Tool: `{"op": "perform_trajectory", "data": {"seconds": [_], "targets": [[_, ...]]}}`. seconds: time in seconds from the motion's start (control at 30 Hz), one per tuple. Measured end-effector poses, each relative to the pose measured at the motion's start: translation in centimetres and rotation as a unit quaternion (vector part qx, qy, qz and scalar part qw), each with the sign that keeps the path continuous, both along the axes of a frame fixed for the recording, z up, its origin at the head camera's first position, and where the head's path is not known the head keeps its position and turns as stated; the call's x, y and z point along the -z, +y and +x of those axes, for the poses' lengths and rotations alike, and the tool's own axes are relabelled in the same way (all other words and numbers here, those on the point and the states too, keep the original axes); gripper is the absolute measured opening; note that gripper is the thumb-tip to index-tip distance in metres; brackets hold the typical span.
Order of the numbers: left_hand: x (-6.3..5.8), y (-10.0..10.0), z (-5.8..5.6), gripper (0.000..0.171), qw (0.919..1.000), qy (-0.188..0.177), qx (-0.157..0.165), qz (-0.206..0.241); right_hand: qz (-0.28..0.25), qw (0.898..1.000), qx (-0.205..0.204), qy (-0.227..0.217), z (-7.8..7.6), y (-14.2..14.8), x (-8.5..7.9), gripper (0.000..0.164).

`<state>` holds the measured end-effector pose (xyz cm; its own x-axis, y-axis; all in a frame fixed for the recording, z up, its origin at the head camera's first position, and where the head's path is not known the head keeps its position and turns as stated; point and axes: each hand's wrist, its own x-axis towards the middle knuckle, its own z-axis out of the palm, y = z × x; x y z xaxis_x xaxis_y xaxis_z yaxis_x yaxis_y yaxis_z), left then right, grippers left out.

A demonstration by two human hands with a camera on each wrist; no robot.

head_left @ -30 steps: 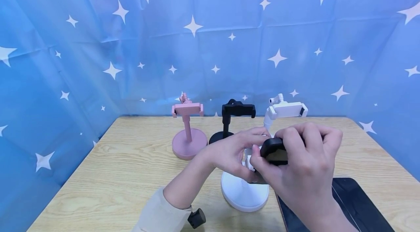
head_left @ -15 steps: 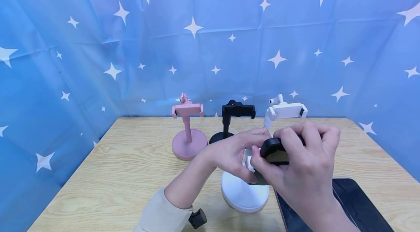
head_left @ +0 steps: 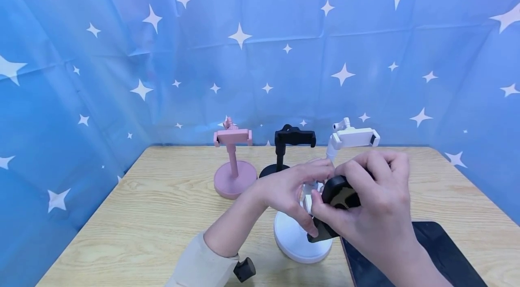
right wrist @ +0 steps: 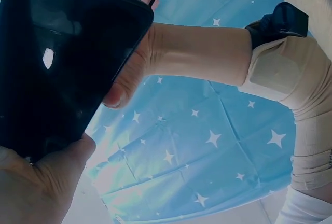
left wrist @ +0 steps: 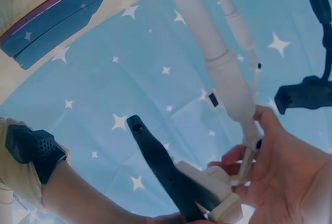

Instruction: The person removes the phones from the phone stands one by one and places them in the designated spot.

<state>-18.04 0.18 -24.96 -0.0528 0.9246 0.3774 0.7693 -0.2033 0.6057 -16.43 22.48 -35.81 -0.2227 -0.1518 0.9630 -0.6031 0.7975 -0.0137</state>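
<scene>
Where two hands (head_left: 292,192) meet, four stands (head_left: 300,242).

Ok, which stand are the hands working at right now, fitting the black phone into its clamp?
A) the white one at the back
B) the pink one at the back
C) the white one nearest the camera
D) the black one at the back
C: both the left hand and the right hand meet over the near white stand, the right one gripping the black phone; the pink stand stands untouched behind.

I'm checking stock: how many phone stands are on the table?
4: a pink stand, a black stand and a white stand along the back, plus a near white stand mostly hidden behind the hands.
</scene>
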Motion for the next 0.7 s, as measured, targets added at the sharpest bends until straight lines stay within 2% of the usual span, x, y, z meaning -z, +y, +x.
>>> {"op": "perform_trajectory", "data": {"seconds": [0.1,0.17,0.23,0.33,0.4,0.47,0.53,0.7], "targets": [[-0.1,0.0,0.0,0.063,1.0,0.001,-0.004,-0.003,0.009,1.0,-0.008,0.0,0.9,-0.8,-1.1,0.054],[-0.1,0.1,0.0,0.063,1.0,-0.003,-0.002,-0.002,0.015,1.0,-0.008,-0.002,1.9,-1.8,-2.7,0.049],[-0.1,0.1,0.0,0.063,0.9999,-0.009,-0.004,-0.007,0.016,1.0,-0.011,-0.002,2.2,-2.0,-3.1,0.048],[-0.2,0.1,0.0,0.065,0.9997,-0.017,-0.007,-0.012,0.012,1.0,-0.018,0.003,1.5,-1.5,-2.4,0.048],[-0.2,0.1,0.0,0.066,0.9996,-0.023,-0.008,-0.014,0.008,1.0,-0.026,0.008,0.7,-0.6,-0.9,0.053],[-0.1,0.1,0.0,0.065,0.9996,-0.027,-0.003,-0.011,0.008,0.999,-0.034,0.012,0.7,-0.7,-0.9,0.053],[0.0,0.1,0.0,0.063,0.9996,-0.029,0.002,-0.004,0.008,0.999,-0.042,0.013,1.6,-1.3,-1.8,0.052],[0.1,0.1,-0.1,0.064,0.9998,-0.013,0.005,0.013,0.009,0.998,-0.056,0.017,2.4,-2.0,-2.9,0.051]]}}
